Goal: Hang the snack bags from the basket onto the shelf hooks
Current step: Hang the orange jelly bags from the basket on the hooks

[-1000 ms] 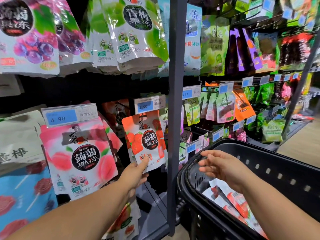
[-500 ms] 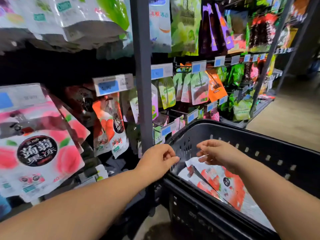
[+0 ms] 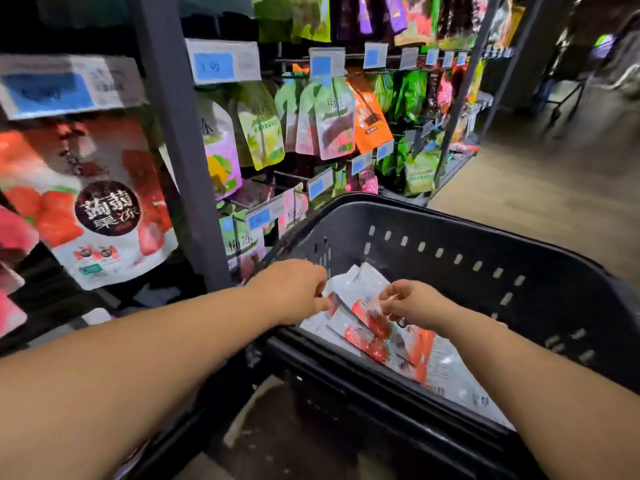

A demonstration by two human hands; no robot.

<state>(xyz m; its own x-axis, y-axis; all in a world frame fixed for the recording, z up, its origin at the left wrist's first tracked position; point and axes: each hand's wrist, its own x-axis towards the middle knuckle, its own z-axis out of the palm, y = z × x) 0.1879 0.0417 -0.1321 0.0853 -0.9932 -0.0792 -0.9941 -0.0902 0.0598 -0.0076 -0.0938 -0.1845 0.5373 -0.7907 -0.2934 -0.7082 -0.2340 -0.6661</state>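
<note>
- Shop aisle with a pale wood-look floor (image 3: 540,202) running off to the right, and a dark metal shelf post (image 3: 173,133) standing upright on the left.
- Glossy pouches hang in rows on the shelf; the nearest is a strawberry bag (image 3: 97,202), white and red with a round dark label, under a blue-and-white price tag (image 3: 52,88).
- A black plastic basket (image 3: 450,230) sits just beside the shelf, its wall matte and pierced with small slots.
- Snack bags (image 3: 408,348) lie flat in a loose overlapping pile inside the basket, shiny white film with red fruit prints.
- Both bare forearms reach forward and down over the basket's near rim.
- The left hand (image 3: 294,292) is knuckles up with its fingers curled, fingertips touching the left corner of the pile; I cannot tell whether it actually grips a bag.
- The right hand (image 3: 415,303) is bent at the wrist, thumb and forefinger closed narrowly on the upper edge of the top bag (image 3: 363,299), which tilts up slightly from the pile.
</note>
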